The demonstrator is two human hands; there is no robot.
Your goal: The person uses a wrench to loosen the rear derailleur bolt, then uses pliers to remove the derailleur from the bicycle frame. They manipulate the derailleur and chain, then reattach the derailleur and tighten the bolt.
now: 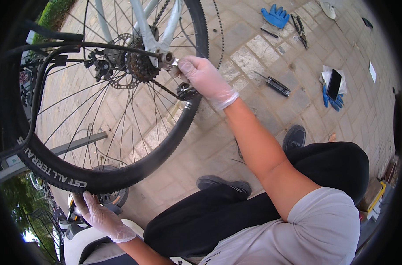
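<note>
My gloved right hand (200, 77) pinches a small silver metal tool (175, 62) at the axle end (167, 57) of the bicycle's rear wheel, beside the cassette (139, 66) and derailleur (186, 92). Lower left, my gloved left hand (99, 214) grips the underside of the black tyre (121, 176), fingertips partly hidden. The silver frame (145, 24) rises above the hub, and a brake disc (119, 84) shows behind the spokes. Black cables (62, 47) arch across the left side.
On the paving lie blue gloves (276, 17), pliers (301, 35), a folding tool (277, 87), a phone (334, 85), a chain (220, 44) and a paper (372, 70). A metal bar (84, 143), another wheel (117, 198) and a white seat (95, 240) are at lower left; hedge (50, 20) at top left.
</note>
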